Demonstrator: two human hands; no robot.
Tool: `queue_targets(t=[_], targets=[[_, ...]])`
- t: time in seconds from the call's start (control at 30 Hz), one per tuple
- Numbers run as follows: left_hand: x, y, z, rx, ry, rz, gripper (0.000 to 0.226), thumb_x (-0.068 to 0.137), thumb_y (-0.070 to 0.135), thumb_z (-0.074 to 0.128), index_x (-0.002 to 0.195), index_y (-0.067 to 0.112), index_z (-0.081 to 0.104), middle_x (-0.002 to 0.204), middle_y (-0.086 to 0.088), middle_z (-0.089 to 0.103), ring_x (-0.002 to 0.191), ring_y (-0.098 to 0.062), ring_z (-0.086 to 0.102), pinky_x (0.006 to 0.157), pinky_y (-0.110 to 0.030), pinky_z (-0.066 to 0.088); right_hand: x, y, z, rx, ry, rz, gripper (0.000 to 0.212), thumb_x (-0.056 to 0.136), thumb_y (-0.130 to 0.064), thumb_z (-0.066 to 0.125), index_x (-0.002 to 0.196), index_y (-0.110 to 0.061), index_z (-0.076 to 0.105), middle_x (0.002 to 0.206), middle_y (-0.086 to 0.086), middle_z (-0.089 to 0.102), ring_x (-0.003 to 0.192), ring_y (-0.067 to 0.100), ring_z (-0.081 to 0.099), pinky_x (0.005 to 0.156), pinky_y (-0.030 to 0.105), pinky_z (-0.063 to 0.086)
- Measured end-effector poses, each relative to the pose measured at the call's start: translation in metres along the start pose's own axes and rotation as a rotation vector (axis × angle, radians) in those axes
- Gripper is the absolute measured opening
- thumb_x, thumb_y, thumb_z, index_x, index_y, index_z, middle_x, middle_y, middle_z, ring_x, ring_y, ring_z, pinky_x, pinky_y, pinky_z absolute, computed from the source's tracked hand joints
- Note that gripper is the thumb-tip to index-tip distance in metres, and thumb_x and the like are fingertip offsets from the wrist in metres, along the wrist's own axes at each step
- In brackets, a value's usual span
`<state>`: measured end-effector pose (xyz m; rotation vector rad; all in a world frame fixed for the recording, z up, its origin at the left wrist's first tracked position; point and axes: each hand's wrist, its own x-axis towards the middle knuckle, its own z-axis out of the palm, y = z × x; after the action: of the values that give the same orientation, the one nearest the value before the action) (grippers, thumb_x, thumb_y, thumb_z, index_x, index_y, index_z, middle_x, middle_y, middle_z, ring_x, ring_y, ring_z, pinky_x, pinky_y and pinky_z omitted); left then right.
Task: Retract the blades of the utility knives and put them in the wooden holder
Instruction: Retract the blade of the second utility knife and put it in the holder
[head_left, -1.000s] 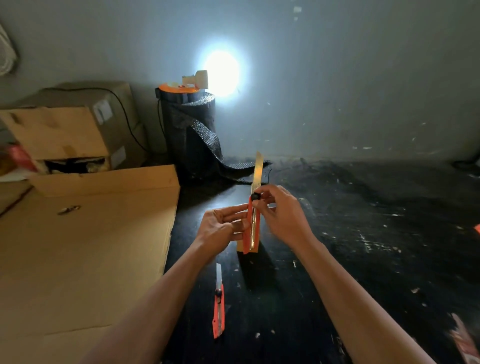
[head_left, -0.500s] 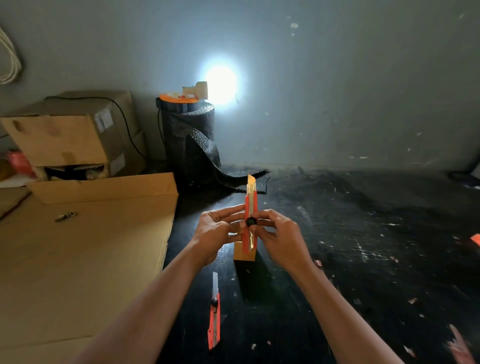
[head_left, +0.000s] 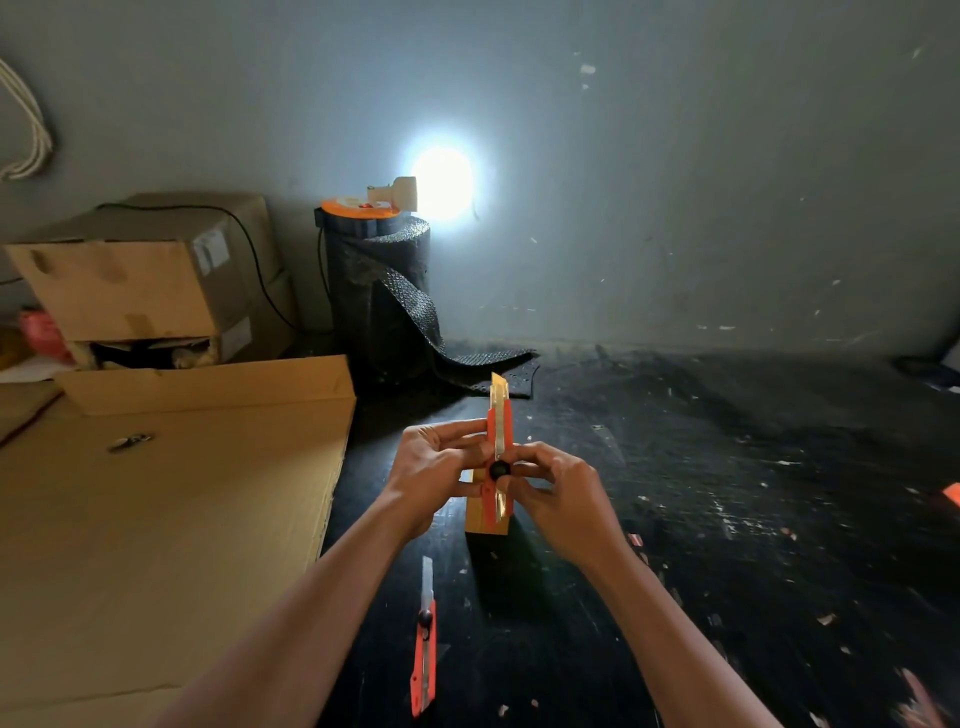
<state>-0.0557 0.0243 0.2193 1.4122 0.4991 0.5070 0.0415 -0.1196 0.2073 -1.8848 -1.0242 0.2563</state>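
1. Holding the orange plastic utility knife (head_left: 500, 447) upright, you clamped its body in your left hand (head_left: 434, 467) so your right hand (head_left: 558, 501), pinched on the black slider knob (head_left: 500, 470), could work the blade.
2. The pale wooden block holder (head_left: 485, 519) stood mostly hidden behind your hands, mid-floor; its slots weren't visible.
3. A second orange knife (head_left: 423, 654), blade out, lay nearer you.

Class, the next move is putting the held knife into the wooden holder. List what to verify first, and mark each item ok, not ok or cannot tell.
1. Blade of the held knife fully drawn in: not ok, a short tip shows at the top.
2. Both hands on it, left hand and right hand: ok.
3. Wooden holder upright just behind the knife: ok.
4. Slot in the holder free: cannot tell, hidden by the hands.
5. Second knife on the table with blade drawn in: not ok, blade out.
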Motion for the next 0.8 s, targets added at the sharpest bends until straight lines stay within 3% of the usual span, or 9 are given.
queue_targets(t=[0.27, 0.4, 0.57, 0.67, 0.8], targets=[[0.005, -0.003, -0.003, 0.015, 0.070, 0.022, 0.029, 0.090, -0.004, 0.070, 0.118, 0.005, 0.075, 0.098, -0.012, 0.082, 0.086, -0.026, 0.081, 0.062, -0.040, 0.065, -0.012, 0.007, 0.007, -0.012, -0.029, -0.002, 0.023, 0.090, -0.016, 0.073, 0.112, -0.021, 0.071, 0.105, -0.016, 0.072, 0.092, -0.010, 0.063, 0.077, 0.003, 0.048], [0.006, -0.004, -0.003, 0.017, 0.069, 0.037, 0.030, 0.091, -0.001, 0.071, 0.119, 0.007, 0.075, 0.099, -0.011, 0.082, 0.085, -0.025, 0.081, 0.061, -0.036, 0.064, -0.013, 0.005, 0.010, -0.044, -0.012, -0.057, 0.031, 0.093, -0.015, 0.070, 0.121, -0.025, 0.067, 0.109, -0.022, 0.065, 0.092, -0.013, 0.061, 0.075, 0.002, 0.048], [0.006, -0.004, 0.001, 0.010, 0.056, 0.049, 0.031, 0.091, -0.001, 0.070, 0.120, 0.007, 0.074, 0.101, -0.010, 0.082, 0.087, -0.026, 0.081, 0.069, -0.034, 0.065, -0.012, 0.005, 0.011, 0.003, 0.021, -0.006, 0.018, 0.090, -0.022, 0.073, 0.103, -0.026, 0.061, 0.096, -0.020, 0.067, 0.082, -0.020, 0.063, 0.068, 0.003, 0.050], [0.006, -0.004, 0.002, -0.001, 0.057, 0.048, 0.032, 0.091, -0.003, 0.071, 0.121, 0.007, 0.074, 0.100, -0.011, 0.082, 0.087, -0.026, 0.081, 0.069, -0.034, 0.066, -0.015, 0.004, 0.011, -0.004, 0.013, -0.048, 0.028, 0.091, -0.019, 0.073, 0.109, -0.031, 0.056, 0.092, -0.028, 0.061, 0.087, -0.026, 0.058, 0.069, -0.001, 0.047], [0.005, -0.001, 0.002, -0.012, 0.042, 0.066, 0.031, 0.090, -0.004, 0.070, 0.118, 0.008, 0.075, 0.096, -0.009, 0.083, 0.085, -0.025, 0.081, 0.066, -0.034, 0.065, -0.013, 0.006, 0.009, -0.019, 0.000, -0.071, 0.025, 0.092, -0.014, 0.072, 0.111, -0.028, 0.064, 0.099, -0.025, 0.064, 0.092, -0.024, 0.058, 0.073, 0.001, 0.049]])
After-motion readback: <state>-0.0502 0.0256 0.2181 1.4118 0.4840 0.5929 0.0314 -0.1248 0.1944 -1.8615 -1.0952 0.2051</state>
